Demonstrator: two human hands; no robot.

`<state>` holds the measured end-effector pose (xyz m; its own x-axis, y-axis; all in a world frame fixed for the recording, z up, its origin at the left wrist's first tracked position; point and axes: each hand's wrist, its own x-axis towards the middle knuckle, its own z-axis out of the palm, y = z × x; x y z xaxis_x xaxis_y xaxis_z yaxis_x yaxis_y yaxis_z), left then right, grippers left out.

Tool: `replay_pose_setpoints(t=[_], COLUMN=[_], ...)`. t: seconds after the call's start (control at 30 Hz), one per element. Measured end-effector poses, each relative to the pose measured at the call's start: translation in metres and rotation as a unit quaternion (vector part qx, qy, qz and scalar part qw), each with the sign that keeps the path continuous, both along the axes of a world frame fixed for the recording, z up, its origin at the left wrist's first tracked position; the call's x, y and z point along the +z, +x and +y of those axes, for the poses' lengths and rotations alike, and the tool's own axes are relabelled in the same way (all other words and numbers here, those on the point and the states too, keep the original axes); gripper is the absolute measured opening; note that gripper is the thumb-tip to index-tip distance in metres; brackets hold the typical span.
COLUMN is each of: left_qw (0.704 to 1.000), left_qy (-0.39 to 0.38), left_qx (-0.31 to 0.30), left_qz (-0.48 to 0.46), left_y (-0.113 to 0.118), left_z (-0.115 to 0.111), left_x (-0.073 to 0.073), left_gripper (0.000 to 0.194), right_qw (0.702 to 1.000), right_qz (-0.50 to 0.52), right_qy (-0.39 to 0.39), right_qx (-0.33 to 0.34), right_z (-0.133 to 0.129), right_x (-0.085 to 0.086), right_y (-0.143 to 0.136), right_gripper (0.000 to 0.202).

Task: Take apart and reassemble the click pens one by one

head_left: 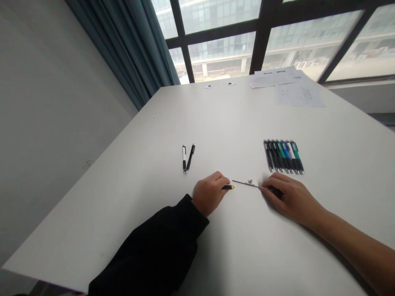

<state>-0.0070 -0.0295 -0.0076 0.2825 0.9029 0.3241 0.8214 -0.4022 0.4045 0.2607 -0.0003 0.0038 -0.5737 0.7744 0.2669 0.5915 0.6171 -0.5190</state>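
- Sheets of paper (pixel 299 93) at the far right of the worktop (pixel 234 255) bear printed lines and dark marks, too small and blurred to read.
- A row of pens (pixel 284 157) lies beyond the right hand (pixel 286 193), side by side, with black, green, blue and white barrels; any lettering on them is too small to make out.
- A white-and-black pen (pixel 184 158) and a black pen (pixel 190 158) lie beyond the left hand (pixel 211 193), close together at their near ends.
- The left hand's grip is closed around a short black piece (pixel 227 187) with a yellow end; the fingers hide the rest of it.
- The right hand's grip is pinched on one end of a thin black rod (pixel 245 183), which points toward the left hand, its free end near the black piece.
- Small parts (pixel 249 181) sit just beside the rod, on its far side; their shape is hard to tell.
- A black sleeve (pixel 160 242) covers part of the worktop at the near left; the right forearm (pixel 354 236) runs off the picture's edge.
- Past the worktop are a blue curtain (pixel 129 45) and a window (pixel 222 53), the view outside washed out.
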Motion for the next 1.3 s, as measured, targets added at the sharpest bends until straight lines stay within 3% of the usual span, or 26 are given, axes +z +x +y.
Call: replay_pose_setpoints(t=[0.3,0.43,0.6,0.73,1.1,1.3], left_qw=[1.0,0.997,0.984,0.979,0.981,0.994], left_qy=[0.014,0.025,0.017,0.02,0.074,0.06], left_qx=[-0.018,-0.067,-0.175,-0.201,-0.178,-0.096], left_qz=[-0.003,-0.034,-0.008,0.016,0.02,-0.008], left_y=[-0.002,0.004,0.014,0.016,0.01,-0.013], left_z=[-0.002,-0.005,-0.007,-0.006,-0.002,0.007], left_x=[0.001,0.005,0.008,0.008,0.005,0.002], left_gripper=[0.012,0.017,0.005,0.012,0.015,0.038], right_qw=[1.0,0.999,0.995,0.994,0.993,0.996], right_qz=[0.014,0.046,0.063,0.041,0.049,0.021], right_qy=[0.005,0.01,-0.018,-0.016,0.0,-0.02], right_qx=[-0.004,-0.019,0.074,0.104,0.104,0.082], right_z=[0.0,-0.004,-0.013,-0.015,-0.014,-0.006], right_x=[-0.001,0.003,0.004,0.002,0.002,0.004], right_y=[0.001,-0.001,-0.006,-0.008,-0.011,0.004], right_gripper=[0.012,0.013,0.018,0.015,0.014,0.016])
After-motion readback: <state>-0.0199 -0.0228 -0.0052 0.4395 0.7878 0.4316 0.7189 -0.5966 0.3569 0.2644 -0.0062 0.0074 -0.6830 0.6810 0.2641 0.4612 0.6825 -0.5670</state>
